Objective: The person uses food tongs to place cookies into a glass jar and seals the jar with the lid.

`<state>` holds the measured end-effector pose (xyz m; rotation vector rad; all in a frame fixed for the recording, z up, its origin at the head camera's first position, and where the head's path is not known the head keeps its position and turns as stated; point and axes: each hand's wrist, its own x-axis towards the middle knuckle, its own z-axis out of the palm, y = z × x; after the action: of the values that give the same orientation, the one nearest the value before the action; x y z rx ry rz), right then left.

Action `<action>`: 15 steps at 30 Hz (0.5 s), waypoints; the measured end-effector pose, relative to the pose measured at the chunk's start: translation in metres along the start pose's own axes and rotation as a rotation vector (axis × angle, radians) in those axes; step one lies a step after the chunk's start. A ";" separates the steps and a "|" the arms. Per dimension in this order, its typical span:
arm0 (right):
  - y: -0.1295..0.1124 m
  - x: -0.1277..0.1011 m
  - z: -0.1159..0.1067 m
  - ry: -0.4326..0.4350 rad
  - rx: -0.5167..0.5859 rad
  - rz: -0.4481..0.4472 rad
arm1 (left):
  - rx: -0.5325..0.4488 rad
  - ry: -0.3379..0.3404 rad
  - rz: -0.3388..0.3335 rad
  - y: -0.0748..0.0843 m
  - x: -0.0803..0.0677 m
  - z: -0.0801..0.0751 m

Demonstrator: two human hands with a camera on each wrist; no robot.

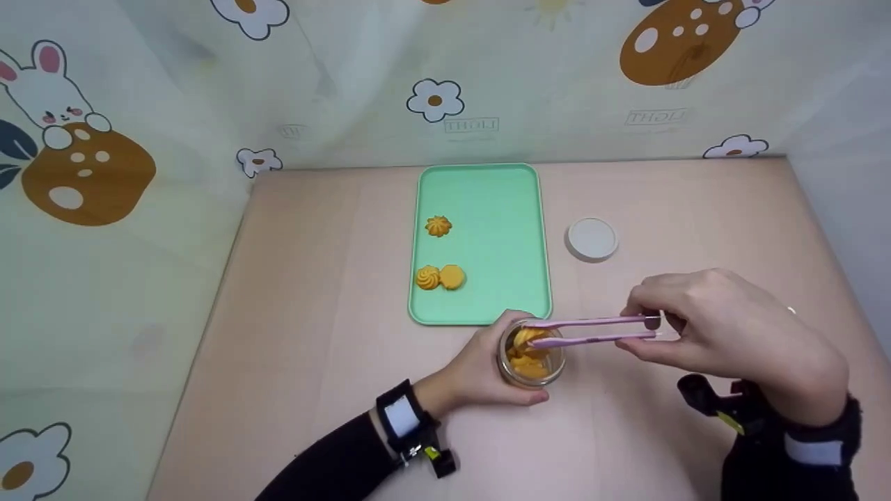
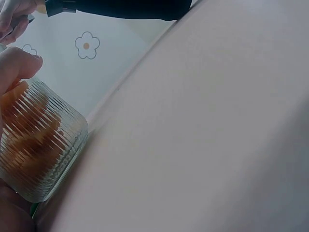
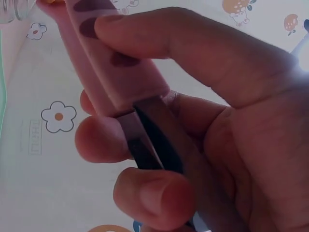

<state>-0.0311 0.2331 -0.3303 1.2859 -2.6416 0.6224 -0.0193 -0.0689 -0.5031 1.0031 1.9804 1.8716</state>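
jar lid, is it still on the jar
No, the lid lies on the table right of the green tray, apart from the open jar.

Counter (image 1: 313, 362): one, pink, walled by printed sheeting.

Tray (image 1: 501, 202): one, green, at the far middle of the counter.

Cookies on the tray: three. One (image 1: 438, 226) lies alone farther back; two lie touching nearer, a swirled one (image 1: 427, 277) on the left and a smooth one (image 1: 452, 277) on the right.

Jar (image 1: 532, 356): one, ribbed clear glass, just near of the tray. Cookies inside (image 1: 529, 365): several, heaped; the exact number cannot be told.

Lid (image 1: 592, 239): one, round, whitish, right of the tray.

Tongs (image 1: 592, 330): one pair, pink, tips in the jar mouth.

Hands: two, a left hand (image 1: 480, 376) round the jar and a right hand (image 1: 724, 327) on the tongs.
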 end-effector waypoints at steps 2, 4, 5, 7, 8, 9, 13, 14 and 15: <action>-0.002 0.002 0.001 -0.005 -0.006 0.013 | 0.000 -0.006 0.001 0.010 0.001 -0.002; -0.004 0.004 0.001 -0.011 -0.012 0.025 | 0.002 -0.009 0.004 0.015 0.002 -0.004; -0.004 0.005 0.002 -0.013 -0.014 0.029 | -0.003 -0.009 0.003 0.016 0.003 -0.005; -0.005 0.007 0.002 -0.018 -0.015 0.037 | -0.007 -0.012 0.004 0.018 0.003 -0.006; -0.006 0.008 0.003 -0.021 -0.015 0.042 | -0.015 -0.013 0.004 0.018 0.004 -0.007; -0.006 0.009 0.003 -0.025 -0.015 0.047 | -0.023 -0.015 0.005 0.019 0.004 -0.008; -0.007 0.012 0.002 -0.048 0.005 0.085 | -0.027 -0.017 0.022 0.019 0.005 -0.010; -0.007 0.013 0.002 -0.053 0.009 0.094 | -0.023 -0.016 0.029 0.019 0.006 -0.010; -0.007 0.013 0.001 -0.057 0.013 0.101 | -0.015 -0.016 0.037 0.019 0.006 -0.011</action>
<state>-0.0338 0.2194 -0.3255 1.1971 -2.7674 0.6271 -0.0243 -0.0748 -0.4817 1.0546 1.9485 1.8888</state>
